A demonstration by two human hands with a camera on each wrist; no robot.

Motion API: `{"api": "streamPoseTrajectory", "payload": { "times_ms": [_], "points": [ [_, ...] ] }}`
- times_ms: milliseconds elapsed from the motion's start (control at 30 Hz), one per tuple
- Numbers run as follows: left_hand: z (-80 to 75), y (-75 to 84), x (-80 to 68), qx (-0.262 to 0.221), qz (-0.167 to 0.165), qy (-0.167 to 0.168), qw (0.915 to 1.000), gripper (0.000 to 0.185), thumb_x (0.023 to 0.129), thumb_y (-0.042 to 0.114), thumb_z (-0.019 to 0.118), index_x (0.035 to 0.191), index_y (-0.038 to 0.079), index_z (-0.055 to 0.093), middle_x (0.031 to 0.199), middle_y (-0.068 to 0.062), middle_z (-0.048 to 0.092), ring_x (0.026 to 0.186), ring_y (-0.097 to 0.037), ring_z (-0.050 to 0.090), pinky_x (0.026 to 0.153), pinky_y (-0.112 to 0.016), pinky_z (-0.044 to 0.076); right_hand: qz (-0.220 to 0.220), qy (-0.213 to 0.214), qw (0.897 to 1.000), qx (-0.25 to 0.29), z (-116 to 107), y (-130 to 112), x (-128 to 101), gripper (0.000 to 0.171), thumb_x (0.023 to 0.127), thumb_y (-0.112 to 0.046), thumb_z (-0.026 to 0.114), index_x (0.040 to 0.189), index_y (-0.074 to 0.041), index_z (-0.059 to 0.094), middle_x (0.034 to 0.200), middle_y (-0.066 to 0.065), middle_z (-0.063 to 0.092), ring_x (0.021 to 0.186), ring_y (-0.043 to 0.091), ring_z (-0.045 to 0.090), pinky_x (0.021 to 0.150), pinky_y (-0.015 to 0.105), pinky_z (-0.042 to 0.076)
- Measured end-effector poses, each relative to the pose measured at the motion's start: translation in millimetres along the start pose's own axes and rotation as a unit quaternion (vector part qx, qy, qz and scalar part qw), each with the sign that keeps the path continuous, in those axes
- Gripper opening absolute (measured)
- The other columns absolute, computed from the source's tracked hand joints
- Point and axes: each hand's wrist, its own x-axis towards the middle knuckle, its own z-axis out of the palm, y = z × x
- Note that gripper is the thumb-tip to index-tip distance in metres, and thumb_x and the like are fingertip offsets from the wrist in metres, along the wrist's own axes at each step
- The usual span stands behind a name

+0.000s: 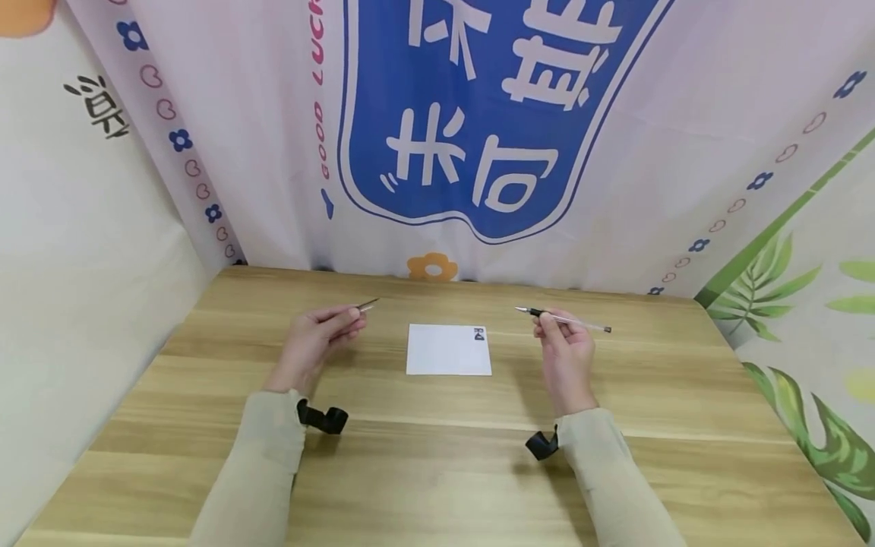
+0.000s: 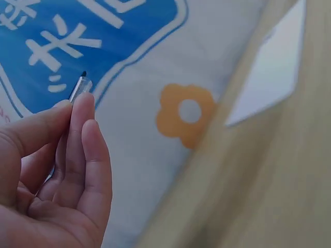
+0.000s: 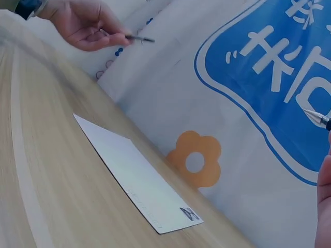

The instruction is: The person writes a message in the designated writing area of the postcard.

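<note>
In the head view my left hand pinches a small clear pen cap with a dark clip, above the table's left side. The left wrist view shows the clear end of the pen cap poking out past thumb and forefinger. Across from it, my right hand holds a clear-barrelled gel pen, its bare metal tip pointing left. Only that tip of the gel pen and part of the hand show in the right wrist view. Between both hands lies a white card with a small dark print in one corner.
The wooden table ends at a hanging cloth with blue lettering and an orange flower. Printed cloth also lines both sides. Black straps hang at both wrists, over the tabletop.
</note>
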Motion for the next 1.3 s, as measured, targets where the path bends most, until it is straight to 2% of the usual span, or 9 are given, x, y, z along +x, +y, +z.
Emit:
{"api": "streamPoseTrajectory", "payload": {
  "times_ms": [167,300,400,533,667,800,1067,1300],
  "points": [
    [6.6,9.4,-0.8,0.002,0.023,-0.021,0.9995,0.010,0.096,0.008,0.070,0.100,0.008,0.079,0.092,-0.006,0.078,0.086,-0.014,0.076,0.083,-0.029,0.058,0.000,-0.025,1.000,-0.018,-1,-5,2,0.006,0.096,0.004,0.065,0.094,0.000,0.069,0.085,0.008,0.071,0.077,0.015,0.064,0.073,0.022,0.054],
    [9.9,11.3,-3.2,0.006,0.019,-0.015,0.9997,0.011,0.096,0.007,0.070,0.104,0.005,0.077,0.092,-0.006,0.078,0.086,-0.015,0.076,0.084,-0.030,0.058,0.001,-0.007,1.000,-0.005,2,-7,1,0.008,0.095,0.006,0.066,0.092,-0.001,0.068,0.084,0.008,0.071,0.075,0.016,0.064,0.071,0.022,0.054],
    [7.8,11.2,-4.6,0.013,0.020,-0.009,0.9997,0.020,0.097,0.008,0.069,0.113,-0.002,0.073,0.094,-0.006,0.078,0.088,-0.016,0.076,0.086,-0.031,0.058,0.009,0.008,1.000,-0.002,2,-9,0,0.007,0.095,0.005,0.067,0.093,-0.002,0.067,0.085,0.008,0.070,0.075,0.016,0.063,0.071,0.022,0.054],
    [4.2,9.6,-4.4,0.043,0.026,-0.017,0.9986,0.035,0.098,0.011,0.069,0.125,-0.011,0.063,0.099,-0.005,0.077,0.092,-0.015,0.075,0.090,-0.033,0.057,0.015,0.017,1.000,-0.001,2,-10,-2,0.006,0.095,0.003,0.068,0.095,-0.002,0.065,0.087,0.008,0.069,0.076,0.016,0.062,0.071,0.022,0.054],
    [-1.1,6.8,-3.6,0.086,0.024,-0.018,0.9959,0.040,0.100,0.010,0.065,0.130,-0.016,0.056,0.105,-0.008,0.076,0.095,-0.014,0.074,0.094,-0.035,0.055,0.018,0.011,1.000,0.006,3,-7,-2,0.007,0.095,0.005,0.066,0.094,-0.002,0.065,0.086,0.009,0.069,0.076,0.016,0.064,0.070,0.023,0.055],
    [-7.1,4.1,-2.5,0.100,0.008,0.004,0.9949,0.043,0.101,0.009,0.064,0.134,-0.015,0.053,0.108,-0.008,0.075,0.099,-0.015,0.074,0.097,-0.036,0.053,0.026,0.001,1.000,-0.006,4,-3,-3,0.010,0.096,0.005,0.064,0.094,-0.004,0.065,0.086,0.008,0.069,0.076,0.016,0.065,0.069,0.023,0.055],
    [-17.6,1.0,2.4,0.096,-0.028,0.064,0.9929,0.043,0.100,0.008,0.065,0.136,-0.011,0.053,0.108,-0.010,0.075,0.099,-0.016,0.074,0.095,-0.035,0.054,0.046,-0.004,0.998,-0.034,4,4,-6,0.013,0.098,0.007,0.059,0.095,-0.005,0.063,0.087,0.007,0.069,0.077,0.015,0.065,0.069,0.023,0.054],
    [-30.7,-0.7,4.8,0.070,-0.028,0.104,0.9917,0.039,0.098,0.006,0.067,0.132,-0.012,0.056,0.090,0.000,0.077,0.086,-0.009,0.075,0.083,-0.026,0.058,0.060,-0.010,0.997,-0.048,3,8,-8,0.012,0.099,0.004,0.061,0.096,-0.007,0.063,0.089,0.006,0.068,0.079,0.015,0.065,0.071,0.023,0.055]
  ]
}}
